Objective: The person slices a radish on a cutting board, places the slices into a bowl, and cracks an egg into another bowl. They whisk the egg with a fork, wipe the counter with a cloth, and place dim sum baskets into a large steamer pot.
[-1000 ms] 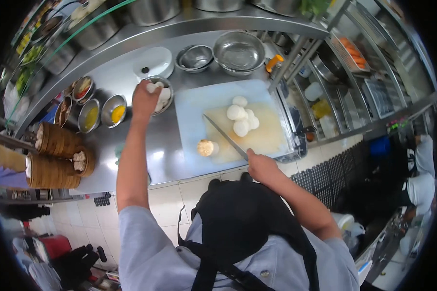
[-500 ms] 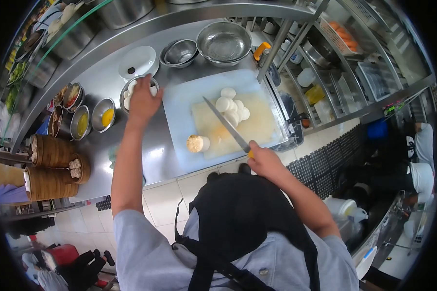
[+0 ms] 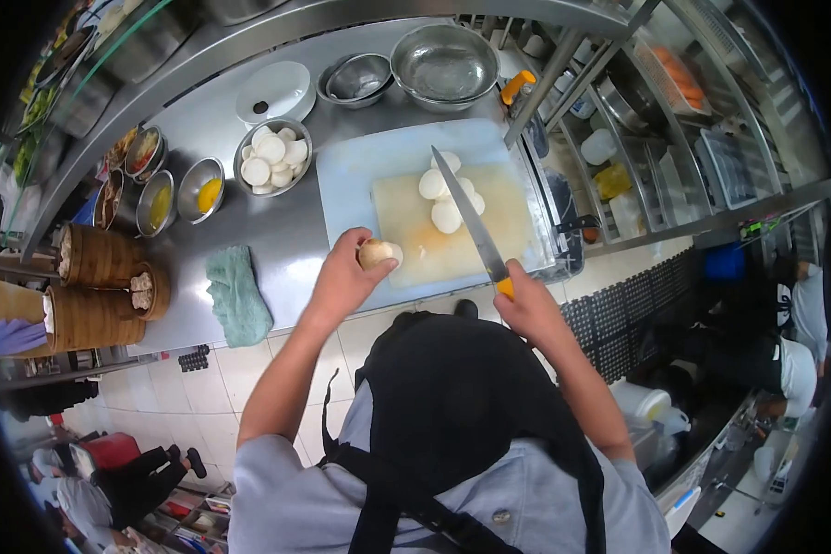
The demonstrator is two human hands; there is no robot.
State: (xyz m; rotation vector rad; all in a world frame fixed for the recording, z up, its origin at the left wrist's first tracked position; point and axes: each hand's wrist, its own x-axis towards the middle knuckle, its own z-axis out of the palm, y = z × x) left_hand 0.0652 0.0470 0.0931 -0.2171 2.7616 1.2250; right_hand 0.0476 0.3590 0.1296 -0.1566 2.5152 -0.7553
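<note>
My left hand [image 3: 346,277] is closed around a short white cylinder with a tan, rough end [image 3: 379,254], at the left front of the cutting board [image 3: 342,175]. In my right hand [image 3: 531,300] is a long kitchen knife [image 3: 471,217] with a yellow handle, its blade pointing away from me over the board. Beneath and beside the blade lie several round white slices [image 3: 446,217]; part of the pile is hidden by it. A steel bowl [image 3: 307,148] full of similar white rounds stands left of the board.
Two small bowls with yellow contents [image 3: 210,194] stand at the left, near bamboo steamers [image 3: 97,319]. A green cloth [image 3: 237,295] lies by the front edge. Steel bowls [image 3: 445,65] and a white lid [image 3: 274,92] are behind. Other people [image 3: 803,369] are off to the sides.
My left hand has left the bowl of white rounds, come back toward me and taken hold of the white cylinder. The knife has shifted slightly right, still in my right hand.
</note>
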